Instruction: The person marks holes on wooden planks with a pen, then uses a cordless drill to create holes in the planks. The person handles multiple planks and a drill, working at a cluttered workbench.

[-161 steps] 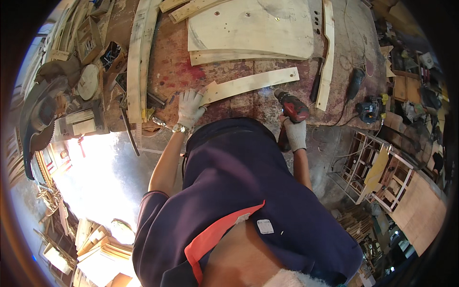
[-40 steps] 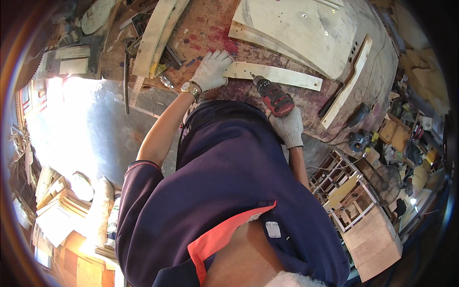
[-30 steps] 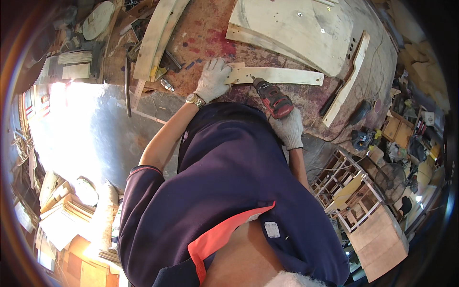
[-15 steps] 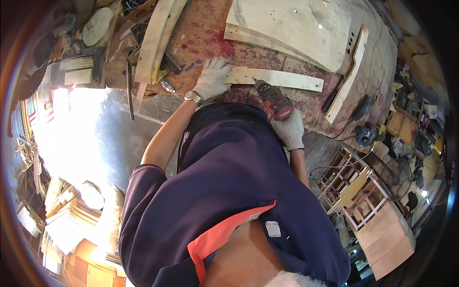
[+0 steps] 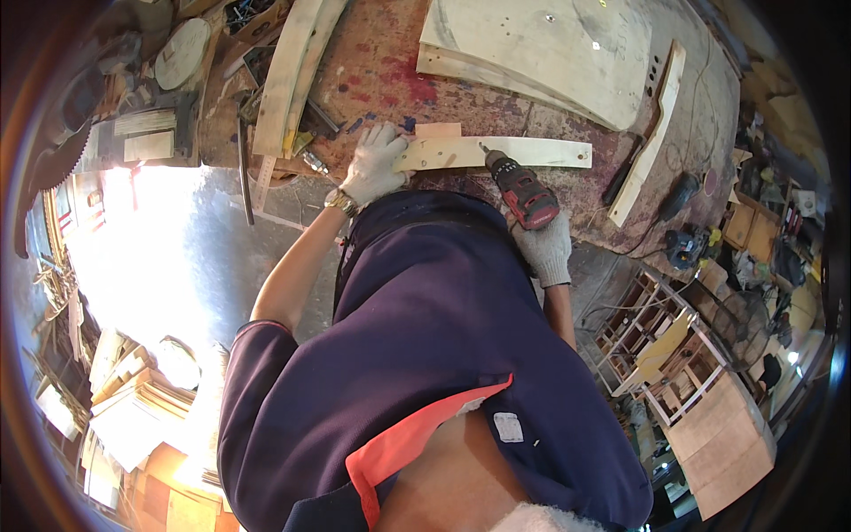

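My gloved left hand is closed around the left end of a pale, slightly curved wooden strip at the bench's near edge. A few small holes or marks show on the strip. In my gloved right hand is a red and black cordless drill, gripped low, with the fingers partly hidden under its body. The drill's bit points away from me over the middle of the strip; whether it touches the wood I cannot tell. A small light wood piece shows just behind the strip.
A stack of large pale wooden panels covers the far bench. Long curved boards lie at left, beside a metal fitting. To the right are another curved strip, a dark bar and a power tool.
My left hand and the strip have moved slightly left and nearer. The drill has shifted a little right. The small wood piece behind the strip has come into sight.
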`<state>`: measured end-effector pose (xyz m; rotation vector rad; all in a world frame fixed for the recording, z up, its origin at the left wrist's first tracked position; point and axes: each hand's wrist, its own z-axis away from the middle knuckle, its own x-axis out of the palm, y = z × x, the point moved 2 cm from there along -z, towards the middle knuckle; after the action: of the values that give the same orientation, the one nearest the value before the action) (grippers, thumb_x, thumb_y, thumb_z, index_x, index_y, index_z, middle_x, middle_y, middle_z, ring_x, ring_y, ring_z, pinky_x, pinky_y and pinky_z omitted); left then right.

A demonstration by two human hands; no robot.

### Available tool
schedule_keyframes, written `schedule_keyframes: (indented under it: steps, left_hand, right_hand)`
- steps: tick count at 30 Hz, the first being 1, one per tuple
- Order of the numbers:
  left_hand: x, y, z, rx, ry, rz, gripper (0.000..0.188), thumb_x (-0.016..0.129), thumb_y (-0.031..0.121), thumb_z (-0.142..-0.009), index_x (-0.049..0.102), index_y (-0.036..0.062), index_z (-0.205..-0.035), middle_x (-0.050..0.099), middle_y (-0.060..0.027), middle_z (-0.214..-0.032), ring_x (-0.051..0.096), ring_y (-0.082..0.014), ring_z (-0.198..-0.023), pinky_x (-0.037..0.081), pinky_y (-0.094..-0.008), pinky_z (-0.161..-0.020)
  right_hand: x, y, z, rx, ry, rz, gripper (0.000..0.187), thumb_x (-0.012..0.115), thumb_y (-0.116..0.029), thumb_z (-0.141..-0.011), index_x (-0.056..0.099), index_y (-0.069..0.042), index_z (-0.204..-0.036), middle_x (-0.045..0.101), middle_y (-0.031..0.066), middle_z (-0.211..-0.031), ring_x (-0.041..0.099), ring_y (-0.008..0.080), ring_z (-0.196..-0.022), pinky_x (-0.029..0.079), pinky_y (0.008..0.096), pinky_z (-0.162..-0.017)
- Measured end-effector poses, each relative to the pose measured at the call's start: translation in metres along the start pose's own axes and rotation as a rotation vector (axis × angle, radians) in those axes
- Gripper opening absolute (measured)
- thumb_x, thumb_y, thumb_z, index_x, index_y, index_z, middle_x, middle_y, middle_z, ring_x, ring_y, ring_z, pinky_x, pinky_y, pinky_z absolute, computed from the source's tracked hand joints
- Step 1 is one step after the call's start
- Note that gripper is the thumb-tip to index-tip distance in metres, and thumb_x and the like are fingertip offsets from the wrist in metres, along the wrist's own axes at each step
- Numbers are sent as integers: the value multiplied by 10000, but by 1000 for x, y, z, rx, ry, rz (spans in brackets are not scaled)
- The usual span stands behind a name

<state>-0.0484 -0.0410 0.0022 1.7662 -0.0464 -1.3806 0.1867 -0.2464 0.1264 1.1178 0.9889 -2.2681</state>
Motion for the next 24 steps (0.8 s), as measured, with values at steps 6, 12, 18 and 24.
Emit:
schedule_keyframes:
  steps: [6,12,18,24]
  left_hand:
    - [20,1,-34,31,27,-33,570,895,283,-635,669,90,-1120,571,-120,-1139,526,-335,-1192,416,-467,-1045]
    - [30,-1,-40,39,48,-35,594,896,303,-646,663,102,-1154,571,-116,-1149,526,-337,-1197,414,-460,-1042]
    - [34,-3,-35,26,60,-147,614,901,357,-651,652,112,-1155,577,-102,-1157,532,-316,-1192,412,-456,-1018]
    - [35,-3,-33,0,72,-207,619,893,387,-658,644,106,-1151,585,-101,-1151,538,-303,-1178,415,-455,-986]
  right_hand:
    - [-1,-3,-2,33,-56,25,460,750,-369,-848,700,-31,-1156,748,197,-1042,721,379,-992,581,447,-826]
    - [-3,-5,-2,12,-46,72,454,734,-382,-859,699,-32,-1145,745,199,-1036,717,382,-985,580,450,-820]
    - [-6,-11,-3,-23,-33,21,410,743,-349,-853,705,-40,-1119,742,199,-1017,714,388,-963,575,452,-804]
    - [-8,-21,-13,-31,-42,6,377,749,-333,-836,726,-53,-1088,750,188,-969,721,380,-938,573,452,-785]
